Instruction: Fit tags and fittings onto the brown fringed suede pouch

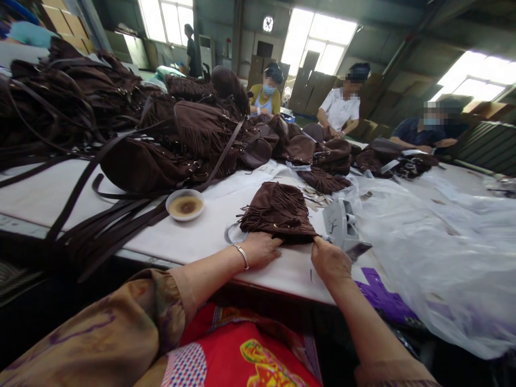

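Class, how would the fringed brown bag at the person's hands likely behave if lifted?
The fringed bag would probably sag, as its sides look soft and rumpled. Its fringe, cut in narrow strands that splay loosely, would likely swing.

Both bare forearms (220,271) reach forward, bare left hand (260,251) kinda palm-down and angled inward, bare right hand (332,262) curled, pinching.
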### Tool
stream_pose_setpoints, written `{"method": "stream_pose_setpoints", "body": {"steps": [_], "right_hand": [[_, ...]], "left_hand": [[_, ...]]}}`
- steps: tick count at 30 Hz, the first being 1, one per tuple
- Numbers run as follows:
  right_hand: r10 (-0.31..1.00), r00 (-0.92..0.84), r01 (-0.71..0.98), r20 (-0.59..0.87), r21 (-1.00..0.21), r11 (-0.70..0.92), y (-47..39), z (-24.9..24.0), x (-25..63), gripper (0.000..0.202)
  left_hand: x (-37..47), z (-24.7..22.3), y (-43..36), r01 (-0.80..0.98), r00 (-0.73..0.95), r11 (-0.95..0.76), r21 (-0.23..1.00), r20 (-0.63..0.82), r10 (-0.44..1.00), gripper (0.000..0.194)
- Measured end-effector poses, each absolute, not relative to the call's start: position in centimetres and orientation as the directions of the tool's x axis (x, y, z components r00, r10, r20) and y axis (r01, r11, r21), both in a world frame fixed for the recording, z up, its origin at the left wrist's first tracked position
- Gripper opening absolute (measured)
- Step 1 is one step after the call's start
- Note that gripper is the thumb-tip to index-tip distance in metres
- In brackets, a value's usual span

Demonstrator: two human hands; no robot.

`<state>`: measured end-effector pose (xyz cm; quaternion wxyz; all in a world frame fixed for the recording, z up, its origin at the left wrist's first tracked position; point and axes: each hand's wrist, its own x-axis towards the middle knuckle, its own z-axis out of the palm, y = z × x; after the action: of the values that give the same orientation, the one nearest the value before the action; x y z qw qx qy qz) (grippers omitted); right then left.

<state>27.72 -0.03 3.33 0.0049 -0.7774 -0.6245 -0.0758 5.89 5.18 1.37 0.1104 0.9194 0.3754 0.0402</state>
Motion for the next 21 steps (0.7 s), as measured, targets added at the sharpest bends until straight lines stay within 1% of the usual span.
{"method": "stream_pose_setpoints", "body": {"steps": [2,3,4,5,7,8,9,13,16,18,21], "right_hand": [[0.969,0.231,0.972,0.085,0.033,-0.234,0.2,3.2,27.4,0.028],[0.966,0.252,0.968,0.062,-0.03,-0.25,0.3,2.9,27.2,0.025],[0.956,0.29,0.948,0.038,-0.148,-0.282,0.4,2.7,26.9,0.021],[0.941,0.337,0.898,0.006,-0.302,-0.32,0.5,2.3,26.5,0.016],[0.906,0.417,0.711,-0.074,-0.594,-0.376,0.7,1.6,25.6,0.006],[0.892,0.437,0.608,-0.115,-0.693,-0.388,0.8,1.3,25.1,0.006],[0.883,0.444,0.524,-0.152,-0.756,-0.394,0.8,1.0,24.6,0.007],[0.869,0.421,0.289,-0.26,-0.87,-0.4,0.9,0.6,22.8,0.01],[0.859,0.425,0.153,-0.287,-0.912,-0.381,1.1,0.7,22.4,0.015],[0.847,0.444,0.111,-0.293,-0.92,-0.376,1.4,0.8,22.6,0.014],[0.829,0.471,0.112,-0.3,-0.912,-0.394,2.0,0.9,23.1,0.007]], "left_hand": [[6.0,1.4,5.1,0.673,0.723,-0.702,0.233,-0.01,0.69,0.05],[6.0,1.4,5.1,0.674,0.724,-0.699,0.238,-0.024,0.69,0.05],[6.0,1.3,5.1,0.679,0.721,-0.692,0.244,-0.043,0.692,0.05],[6.1,1.3,5.1,0.684,0.717,-0.685,0.25,-0.058,0.695,0.05],[6.1,1.1,5.1,0.688,0.712,-0.678,0.26,-0.057,0.7,0.05],[6.0,1.0,5.1,0.684,0.713,-0.68,0.265,-0.044,0.7,0.051],[6.0,0.9,5.1,0.677,0.717,-0.684,0.271,-0.029,0.697,0.051],[5.8,0.3,5.1,0.654,0.729,-0.7,0.288,0.009,0.684,0.048],[5.8,0.0,5.2,0.653,0.727,-0.696,0.299,0.012,0.687,0.048],[5.9,0.1,5.2,0.654,0.726,-0.692,0.306,0.006,0.688,0.049],[5.9,0.5,5.2,0.653,0.731,-0.693,0.306,-0.018,0.682,0.052]]}}
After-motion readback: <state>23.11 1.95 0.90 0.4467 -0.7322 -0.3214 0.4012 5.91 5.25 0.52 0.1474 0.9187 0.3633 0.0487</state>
